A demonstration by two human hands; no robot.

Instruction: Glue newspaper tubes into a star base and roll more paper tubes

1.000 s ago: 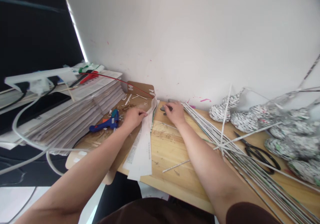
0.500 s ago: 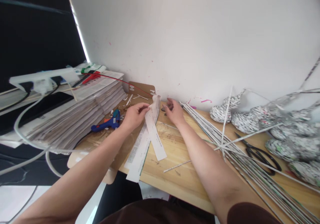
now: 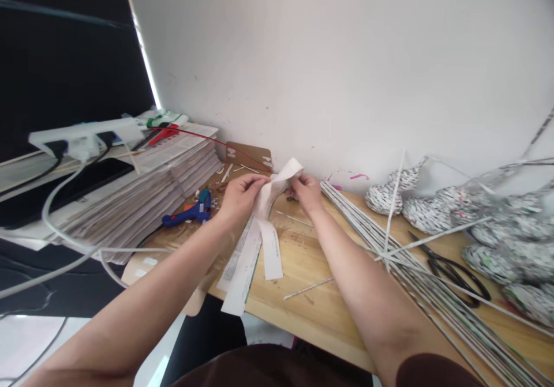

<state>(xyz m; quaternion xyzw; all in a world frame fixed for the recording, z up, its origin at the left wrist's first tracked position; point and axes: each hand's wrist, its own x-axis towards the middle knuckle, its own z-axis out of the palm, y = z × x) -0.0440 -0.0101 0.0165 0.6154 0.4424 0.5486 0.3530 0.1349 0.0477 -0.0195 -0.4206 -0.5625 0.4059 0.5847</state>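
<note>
White, long, narrow printed-paper strip (image 3: 264,205) raised at clock's centre between bare left hand (image 3: 243,195) and bare right hand (image 3: 308,192), free end hanging toward six. Step in hand, apparently: handling and bending single strip. Next move seems to call for light, even hold without creasing. Left fingertips pinched together on strip; right fingertips against curled part, closure uncertain behind paper. Loose white paper strips (image 3: 242,280) toward seven; blue plastic glue gun (image 3: 190,211) toward nine.

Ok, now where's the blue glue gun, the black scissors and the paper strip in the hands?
Blue glue gun (image 3: 195,211): head view, on its body.
Black scissors (image 3: 430,253): head view, near the pivot, between blades and handles.
Paper strip (image 3: 270,245): head view, on its lower part.
</note>
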